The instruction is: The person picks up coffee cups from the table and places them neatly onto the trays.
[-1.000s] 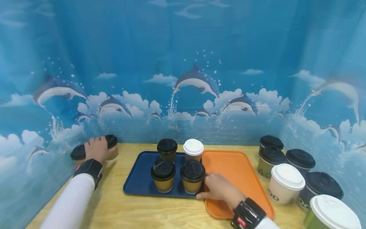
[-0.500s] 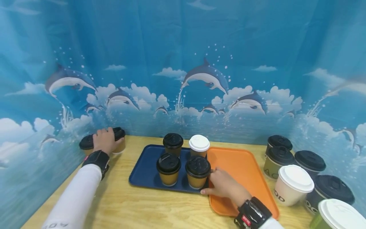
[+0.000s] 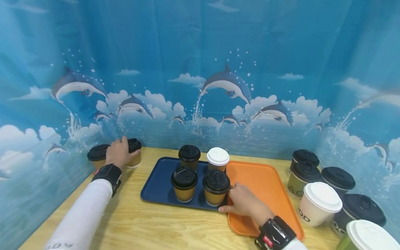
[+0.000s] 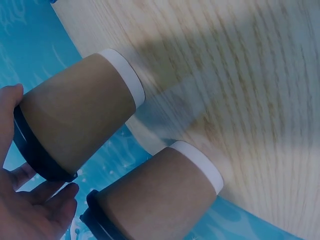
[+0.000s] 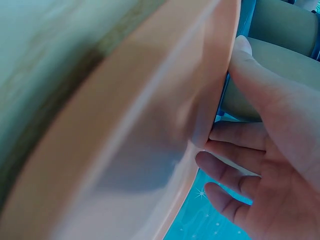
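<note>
Far left, my left hand (image 3: 118,152) grips the right one of two brown paper cups, thumb and fingers round its black lid. In the left wrist view this cup (image 4: 80,107) is the upper one, its lid edge between thumb and fingers; I cannot tell whether its base touches the table. The other brown cup (image 4: 162,195) is just below. My right hand (image 3: 245,203) rests where the blue tray (image 3: 156,184) meets the orange tray (image 3: 256,177). Its loosely bent fingers (image 5: 225,172) touch the orange rim, beside the front right cup (image 3: 214,196).
The blue tray bears several lidded cups, among them a white-lidded cup (image 3: 217,158) and a black-lidded cup (image 3: 184,180). Large lidded tubs crowd the right side, including a white tub (image 3: 320,203) and a green one (image 3: 347,239). A blue dolphin curtain (image 3: 200,86) bounds the table.
The head view has shifted slightly. My left hand and the cup in it have moved a little to the right, uncovering more of the left cup's lid. The right hand stays by the trays.
</note>
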Demonstrator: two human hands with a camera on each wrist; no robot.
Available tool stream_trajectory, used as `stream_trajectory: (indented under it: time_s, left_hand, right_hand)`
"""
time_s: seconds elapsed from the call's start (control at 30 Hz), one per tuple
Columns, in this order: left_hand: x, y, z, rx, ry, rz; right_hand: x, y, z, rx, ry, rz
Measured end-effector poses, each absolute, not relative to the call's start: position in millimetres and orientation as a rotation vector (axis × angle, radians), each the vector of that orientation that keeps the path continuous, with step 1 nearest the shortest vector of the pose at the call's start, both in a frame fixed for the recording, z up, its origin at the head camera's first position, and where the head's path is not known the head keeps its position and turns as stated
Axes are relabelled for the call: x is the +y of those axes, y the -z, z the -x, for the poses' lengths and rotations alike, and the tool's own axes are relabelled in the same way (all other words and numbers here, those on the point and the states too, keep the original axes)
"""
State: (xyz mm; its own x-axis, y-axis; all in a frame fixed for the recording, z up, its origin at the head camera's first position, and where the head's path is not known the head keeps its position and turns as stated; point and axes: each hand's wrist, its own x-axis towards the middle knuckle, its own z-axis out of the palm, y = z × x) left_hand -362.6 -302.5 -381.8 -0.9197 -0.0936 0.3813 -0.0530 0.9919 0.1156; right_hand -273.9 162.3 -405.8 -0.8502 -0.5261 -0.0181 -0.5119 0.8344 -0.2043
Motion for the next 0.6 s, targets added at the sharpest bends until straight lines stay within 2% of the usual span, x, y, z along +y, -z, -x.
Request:
stream_trajectory:
  time_s: [0.6]
  left_hand:
    - [-295, 383, 347, -2.597, 0.385, 0.033]
  right_hand:
    - [162, 407, 273, 2.937, 0.327, 0.838]
